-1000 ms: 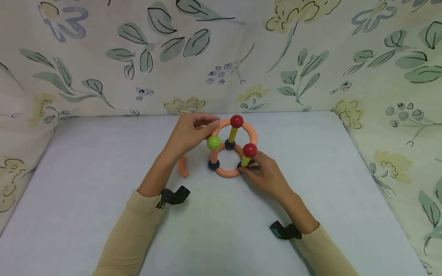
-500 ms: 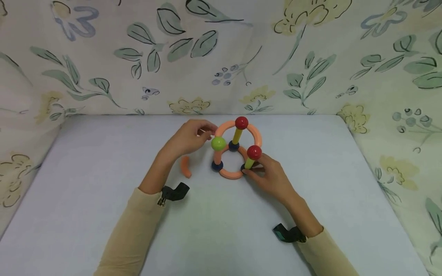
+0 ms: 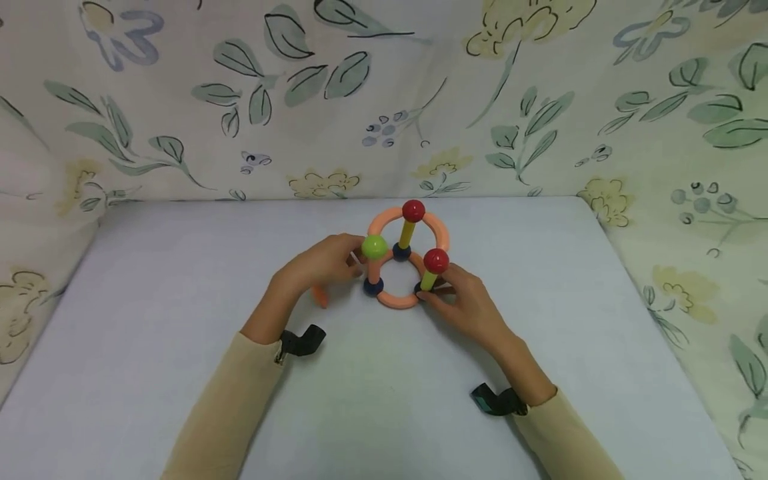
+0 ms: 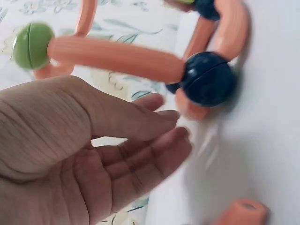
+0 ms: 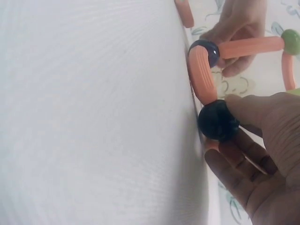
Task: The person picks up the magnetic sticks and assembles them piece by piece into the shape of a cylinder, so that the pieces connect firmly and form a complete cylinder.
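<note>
A ball-and-rod toy frame stands on the table, its base a ring of curved orange rods (image 3: 399,301) joined by dark blue balls. Uprights rise to two red balls (image 3: 413,211) and a green ball (image 3: 375,247); more curved orange rods link the tops. My right hand (image 3: 471,303) pinches the front-right dark blue ball (image 5: 217,121) between thumb and fingers, beneath a yellow-green upright. Beside the orange upright (image 4: 117,57), my left hand (image 3: 324,260) has loosely bent fingers with nothing between them. Its fingertips are close to the left dark blue ball (image 4: 208,78).
A loose curved orange rod (image 3: 321,296) lies on the white table (image 3: 372,400) left of the frame, partly hidden under my left hand. Behind the table hangs a floral cloth (image 3: 336,133). Both wrists wear black camera mounts (image 3: 303,340).
My left hand has come away from the upper orange curve and moved down beside the left upright. The right hand keeps its grip at the front-right ball.
</note>
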Tool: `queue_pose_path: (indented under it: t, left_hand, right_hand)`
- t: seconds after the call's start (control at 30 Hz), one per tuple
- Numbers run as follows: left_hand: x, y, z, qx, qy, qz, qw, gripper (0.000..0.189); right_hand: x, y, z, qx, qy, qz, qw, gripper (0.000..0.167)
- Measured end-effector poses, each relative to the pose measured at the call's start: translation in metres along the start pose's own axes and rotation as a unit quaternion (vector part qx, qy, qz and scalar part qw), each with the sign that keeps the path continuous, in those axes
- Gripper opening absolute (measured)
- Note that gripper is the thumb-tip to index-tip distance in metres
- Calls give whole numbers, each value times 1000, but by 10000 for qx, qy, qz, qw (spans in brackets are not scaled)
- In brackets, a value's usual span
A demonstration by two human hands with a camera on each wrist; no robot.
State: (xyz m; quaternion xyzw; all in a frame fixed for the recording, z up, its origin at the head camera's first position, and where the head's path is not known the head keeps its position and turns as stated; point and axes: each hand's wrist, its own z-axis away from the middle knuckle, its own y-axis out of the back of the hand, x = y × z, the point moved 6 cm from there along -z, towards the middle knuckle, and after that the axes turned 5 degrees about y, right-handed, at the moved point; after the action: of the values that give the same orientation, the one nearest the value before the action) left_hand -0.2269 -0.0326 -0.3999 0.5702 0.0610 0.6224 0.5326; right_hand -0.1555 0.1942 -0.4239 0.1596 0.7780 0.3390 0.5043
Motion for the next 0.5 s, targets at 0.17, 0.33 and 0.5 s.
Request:
queue_pose_path:
  t: [0.17,0.33,0.5]
  left_hand:
    - [3,-16,15,9,-228,319,9992,27]
    - [3,-21,24,549,-237,346,9976,26]
    - [2,-17,25,815,-181,285,9961,21]
  right_hand:
    - [1,0,6,10,-107,68,9999,37]
    - [0,0,7,-33,-25,36,10000,38]
    - [-2,0,0,-165,134,-53,9998,37]
